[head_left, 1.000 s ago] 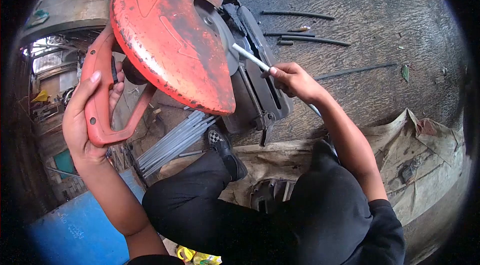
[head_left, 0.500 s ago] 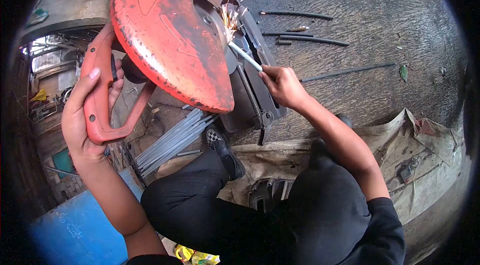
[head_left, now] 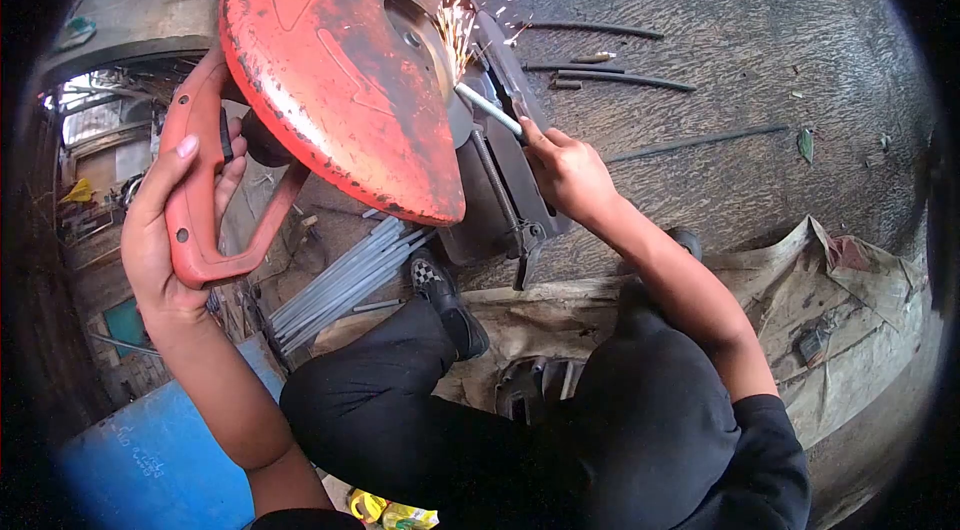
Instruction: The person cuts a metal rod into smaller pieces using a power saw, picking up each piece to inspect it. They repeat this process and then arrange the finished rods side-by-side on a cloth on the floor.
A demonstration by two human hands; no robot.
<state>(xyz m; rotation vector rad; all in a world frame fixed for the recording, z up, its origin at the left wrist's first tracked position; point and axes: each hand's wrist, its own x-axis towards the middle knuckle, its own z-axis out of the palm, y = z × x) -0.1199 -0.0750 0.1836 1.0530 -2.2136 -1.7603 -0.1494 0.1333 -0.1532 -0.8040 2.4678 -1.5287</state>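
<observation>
My left hand (head_left: 165,230) grips the orange handle (head_left: 205,185) of a chop saw whose big orange blade guard (head_left: 330,60) fills the upper left. My right hand (head_left: 565,170) holds a thin bright metal rod (head_left: 487,108) and presses its far end against the spinning disc under the guard. Sparks (head_left: 460,25) fly upward from the contact point. The saw's dark base and vise (head_left: 505,180) lie under the rod. The blade itself is mostly hidden by the guard.
A bundle of grey metal rods (head_left: 345,280) lies on the floor by my shoe (head_left: 445,300). Several dark cut rods (head_left: 620,80) lie scattered on the concrete beyond the saw. Torn cardboard (head_left: 840,300) covers the ground at right, and a blue surface (head_left: 150,460) sits lower left.
My right hand pushed the rod up and left into the disc. Sparks began half a second ago and now spray wider. My left hand keeps the handle held down.
</observation>
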